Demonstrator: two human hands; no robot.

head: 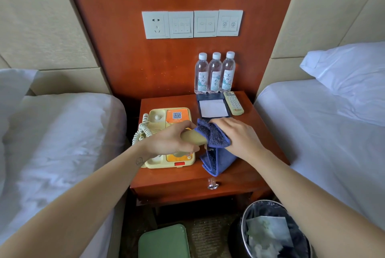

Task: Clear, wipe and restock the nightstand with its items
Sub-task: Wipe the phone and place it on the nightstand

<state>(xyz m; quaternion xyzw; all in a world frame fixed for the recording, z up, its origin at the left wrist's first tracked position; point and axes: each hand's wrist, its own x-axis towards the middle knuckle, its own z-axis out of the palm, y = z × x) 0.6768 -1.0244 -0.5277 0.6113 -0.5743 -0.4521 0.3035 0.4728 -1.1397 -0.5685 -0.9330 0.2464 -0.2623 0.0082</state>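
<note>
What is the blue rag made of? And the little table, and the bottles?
Blue rag: looks like fluffy microfibre or terry, with a fuzzy pile. Little table: seems wood or veneer, with a shiny reddish varnish. Bottles: probably clear plastic, see-through with white caps.

The red-brown nightstand (251,113) bears a yellowed phone (164,121) with an orange panel on its left side. The handset (192,137) is raised above the phone, gripped by the left hand (170,141). One end is wrapped in a folded blue cloth (216,141) held by the right hand (239,135). Three upright bottles (215,74) line the back, with a notepad (212,108) and remote (233,102) just before them.
</note>
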